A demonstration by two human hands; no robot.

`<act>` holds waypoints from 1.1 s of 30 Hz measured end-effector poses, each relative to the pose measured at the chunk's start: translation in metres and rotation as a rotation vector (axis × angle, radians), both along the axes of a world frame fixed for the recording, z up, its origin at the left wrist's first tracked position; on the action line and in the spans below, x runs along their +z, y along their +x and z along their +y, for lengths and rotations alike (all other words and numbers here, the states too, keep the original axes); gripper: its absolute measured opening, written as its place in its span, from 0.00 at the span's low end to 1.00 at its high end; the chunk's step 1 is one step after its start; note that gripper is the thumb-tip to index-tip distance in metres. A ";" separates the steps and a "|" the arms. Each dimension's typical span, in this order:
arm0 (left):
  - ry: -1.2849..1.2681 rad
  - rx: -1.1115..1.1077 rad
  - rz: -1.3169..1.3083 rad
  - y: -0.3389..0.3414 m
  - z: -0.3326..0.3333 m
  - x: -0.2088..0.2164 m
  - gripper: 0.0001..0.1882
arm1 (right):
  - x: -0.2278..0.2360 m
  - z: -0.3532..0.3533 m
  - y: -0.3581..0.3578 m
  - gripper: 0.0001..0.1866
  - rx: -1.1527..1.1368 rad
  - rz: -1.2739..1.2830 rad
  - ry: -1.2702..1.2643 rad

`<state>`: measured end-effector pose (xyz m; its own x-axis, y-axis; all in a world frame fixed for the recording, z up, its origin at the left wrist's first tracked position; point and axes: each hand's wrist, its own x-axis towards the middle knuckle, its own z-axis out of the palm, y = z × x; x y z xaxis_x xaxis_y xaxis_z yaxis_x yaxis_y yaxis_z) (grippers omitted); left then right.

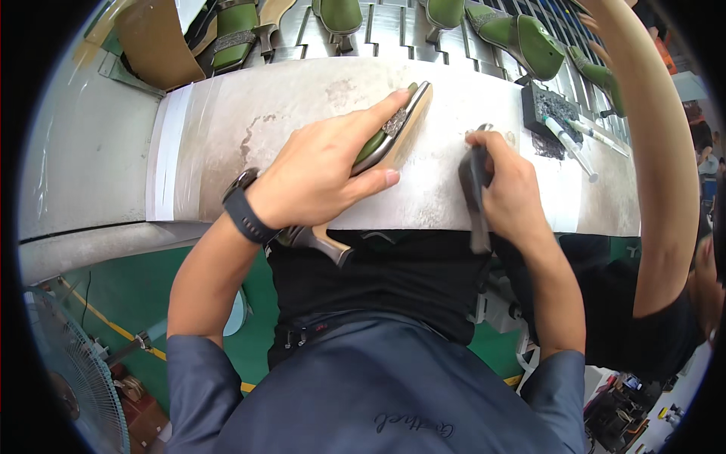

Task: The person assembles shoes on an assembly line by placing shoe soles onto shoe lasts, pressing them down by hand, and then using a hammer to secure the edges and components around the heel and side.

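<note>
My left hand [325,163] is wrapped over a green heeled sandal [370,151] with a glittery strap, its toe pointing away from me. The sandal lies tilted on its side, its tan sole facing right and its heel [324,244] sticking out past the bench's near edge. A dark, long-handled tool [475,181] is in my closed right hand [510,181], apart from the sandal. Motion blurs this tool, so its exact kind is unclear. Beneath both hands is the pale, stained bench top [302,98].
Behind the bench, a slatted metal conveyor [386,30] carries several green heeled sandals [522,41]. Two syringes [571,147] lean by a black block [541,110] at right. A co-worker's arm [662,151] reaches in there. A fan [76,378] stands on the floor at lower left.
</note>
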<state>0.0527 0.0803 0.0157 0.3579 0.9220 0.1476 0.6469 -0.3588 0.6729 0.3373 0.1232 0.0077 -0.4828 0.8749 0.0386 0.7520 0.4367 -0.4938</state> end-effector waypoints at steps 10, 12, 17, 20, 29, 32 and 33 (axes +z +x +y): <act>0.155 -0.042 0.040 0.002 -0.001 -0.006 0.43 | -0.035 -0.065 -0.073 0.19 -0.359 1.367 -0.520; 0.148 -0.047 0.041 0.003 0.002 -0.003 0.43 | -0.042 -0.067 -0.080 0.18 -0.331 1.381 -0.436; 0.130 -0.037 0.043 0.003 0.002 -0.003 0.44 | -0.043 -0.064 -0.080 0.18 -0.293 1.388 -0.429; 0.107 -0.026 0.070 0.003 0.001 -0.002 0.45 | -0.037 -0.056 -0.080 0.15 -0.251 1.405 -0.377; 0.139 -0.022 0.051 0.000 -0.002 -0.002 0.47 | 0.020 -0.003 -0.063 0.09 0.091 0.844 -0.125; 0.187 -0.042 0.038 -0.001 -0.004 -0.007 0.51 | 0.022 -0.002 -0.067 0.07 -0.072 0.916 -0.282; 0.192 -0.035 0.038 -0.002 -0.004 -0.008 0.51 | 0.018 0.006 -0.066 0.07 -0.092 0.898 -0.271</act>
